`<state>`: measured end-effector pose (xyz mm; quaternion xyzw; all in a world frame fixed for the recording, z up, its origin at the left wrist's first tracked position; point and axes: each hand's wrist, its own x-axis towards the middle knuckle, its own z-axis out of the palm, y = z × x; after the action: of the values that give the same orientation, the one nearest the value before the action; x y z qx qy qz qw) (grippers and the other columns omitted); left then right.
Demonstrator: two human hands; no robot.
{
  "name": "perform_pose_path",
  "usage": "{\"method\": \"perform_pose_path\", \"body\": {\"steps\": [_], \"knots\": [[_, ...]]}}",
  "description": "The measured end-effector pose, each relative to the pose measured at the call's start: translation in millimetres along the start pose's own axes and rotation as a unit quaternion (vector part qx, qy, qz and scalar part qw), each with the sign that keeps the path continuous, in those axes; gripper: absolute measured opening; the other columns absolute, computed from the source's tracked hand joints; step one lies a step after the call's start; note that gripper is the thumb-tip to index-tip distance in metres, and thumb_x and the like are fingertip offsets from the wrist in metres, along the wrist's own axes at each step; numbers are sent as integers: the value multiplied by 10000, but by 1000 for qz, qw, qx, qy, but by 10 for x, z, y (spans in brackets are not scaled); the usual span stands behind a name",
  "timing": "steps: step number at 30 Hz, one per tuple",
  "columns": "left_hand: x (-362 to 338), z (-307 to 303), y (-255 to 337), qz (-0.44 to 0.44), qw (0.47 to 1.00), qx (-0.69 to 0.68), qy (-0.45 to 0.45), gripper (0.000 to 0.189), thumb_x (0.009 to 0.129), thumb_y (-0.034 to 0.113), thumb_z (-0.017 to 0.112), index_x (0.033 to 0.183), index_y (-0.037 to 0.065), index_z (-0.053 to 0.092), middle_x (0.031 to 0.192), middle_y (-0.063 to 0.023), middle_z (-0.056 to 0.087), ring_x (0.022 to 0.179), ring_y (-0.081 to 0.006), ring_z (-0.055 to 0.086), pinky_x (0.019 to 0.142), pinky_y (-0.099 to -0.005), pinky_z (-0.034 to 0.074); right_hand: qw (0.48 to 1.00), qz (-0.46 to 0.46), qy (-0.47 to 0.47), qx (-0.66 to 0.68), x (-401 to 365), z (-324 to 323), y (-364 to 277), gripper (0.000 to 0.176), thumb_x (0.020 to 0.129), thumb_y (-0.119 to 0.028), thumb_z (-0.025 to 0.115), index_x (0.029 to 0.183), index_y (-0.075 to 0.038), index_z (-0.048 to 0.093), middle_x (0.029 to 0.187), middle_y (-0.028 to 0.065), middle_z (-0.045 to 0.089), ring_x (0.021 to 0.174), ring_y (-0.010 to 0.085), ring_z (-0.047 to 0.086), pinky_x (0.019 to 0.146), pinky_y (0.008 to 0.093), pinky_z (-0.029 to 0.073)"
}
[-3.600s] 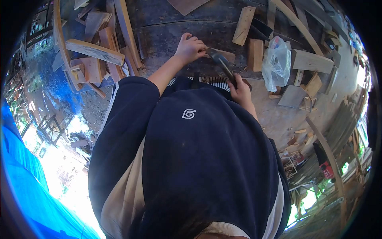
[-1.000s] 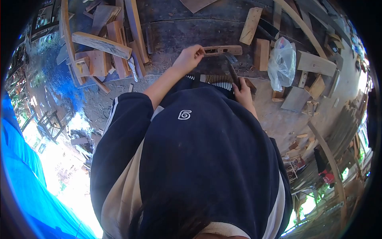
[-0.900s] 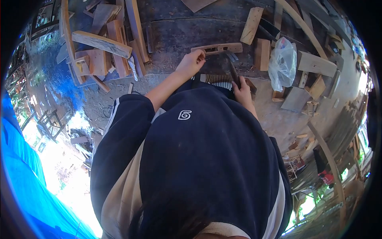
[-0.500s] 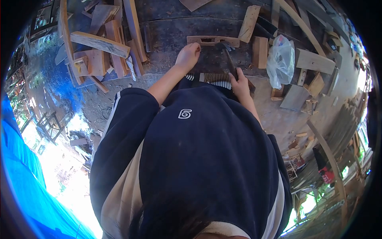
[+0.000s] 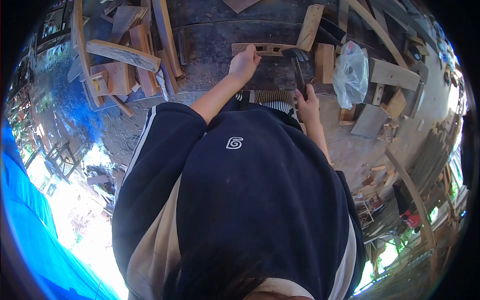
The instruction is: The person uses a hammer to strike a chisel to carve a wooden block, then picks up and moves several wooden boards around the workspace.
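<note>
My left hand (image 5: 243, 63) rests on the near edge of a long wooden piece with cut slots (image 5: 262, 49) that lies flat on a dark workbench (image 5: 220, 35). My right hand (image 5: 307, 102) is closed around the handle of a hammer (image 5: 299, 67). The hammer's dark head sits at the right end of the slotted piece. My dark blue sweatshirt fills the lower middle of the view and hides whatever lies beneath it.
Offcuts and planks (image 5: 125, 55) are piled at the left. A short wood block (image 5: 324, 62) and a clear plastic bag (image 5: 350, 74) lie right of the hammer. A slanted plank (image 5: 310, 25) sits behind. Scrap boards (image 5: 392, 75) and curved wood strips cover the right side.
The slotted wooden piece has shifted farther from me on the bench, and my left hand followed it. The hammer in my right hand has swung up so its head is by the piece's right end.
</note>
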<state>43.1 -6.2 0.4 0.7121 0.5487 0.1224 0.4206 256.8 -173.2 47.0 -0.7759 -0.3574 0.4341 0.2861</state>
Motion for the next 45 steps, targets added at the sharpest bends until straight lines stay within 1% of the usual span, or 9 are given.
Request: {"method": "perform_pose_path", "body": {"steps": [1,2,4,18,27,29,36,38,45], "knots": [[8,7,-5,3,1000,-6,8,226,890,210,675,968,81,507,795,-186,684,790,-422,670,690,-518,507,1000,5,-6,-20,4,-11,15,228,974,-200,636,1135,-48,580,852,53,663,747,121,643,588,298,528],[14,15,-11,6,1000,-11,16,230,890,210,676,966,80,503,786,-184,682,785,-422,670,683,-519,507,1000,5,-6,-20,3,-13,30,228,974,-200,636,1135,-48,580,852,53,663,747,121,643,588,298,528],[14,31,-6,7,1000,-13,15,234,889,210,678,968,79,501,787,-184,684,780,-419,672,677,-518,508,999,35,-4,7,-4,-16,-25,281,948,-228,645,1121,-18,572,889,225,684,820,342,683,753,386,504],[80,77,71,-18,999,34,13,281,871,230,710,978,74,503,807,-137,690,801,-389,685,683,-491,514,999,-3,-17,-36,1,-23,-105,286,944,-227,650,1141,-33,574,917,227,698,879,357,704,768,392,513],[79,192,18,54,995,40,68,193,896,220,649,967,129,494,727,-144,675,706,-384,675,623,-506,507,999,2,-20,-45,4,-14,-149,303,947,-238,652,1149,-29,567,941,242,691,926,377,700,784,396,514],[88,244,-51,69,991,97,68,253,889,271,695,1011,143,515,789,-44,697,707,-300,704,606,-460,527,999,-5,-18,-43,15,-9,-154,306,947,-239,652,1148,-25,566,949,244,688,935,375,698,788,394,513],[150,271,-131,176,971,117,113,268,873,305,725,998,153,542,728,-45,690,616,-289,689,520,-427,517,999,-14,-31,-22,1,0,-156,314,952,-245,648,1143,-10,563,956,243,682,940,363,699,794,381,509],[171,252,-94,232,957,111,131,266,848,305,730,948,157,533,606,-72,636,556,-281,663,499,-415,504,999,-7,-38,-27,-10,-3,-188,317,953,-247,648,1145,-9,563,956,242,683,938,359,700,794,380,509],[222,318,-228,242,953,96,154,269,839,288,732,994,152,560,610,-63,632,574,-270,669,514,-409,512,998,-15,-42,-35,-37,-5,-193,330,956,-251,647,1159,-7,558,965,225,696,933,332,703,802,371,508]]}}
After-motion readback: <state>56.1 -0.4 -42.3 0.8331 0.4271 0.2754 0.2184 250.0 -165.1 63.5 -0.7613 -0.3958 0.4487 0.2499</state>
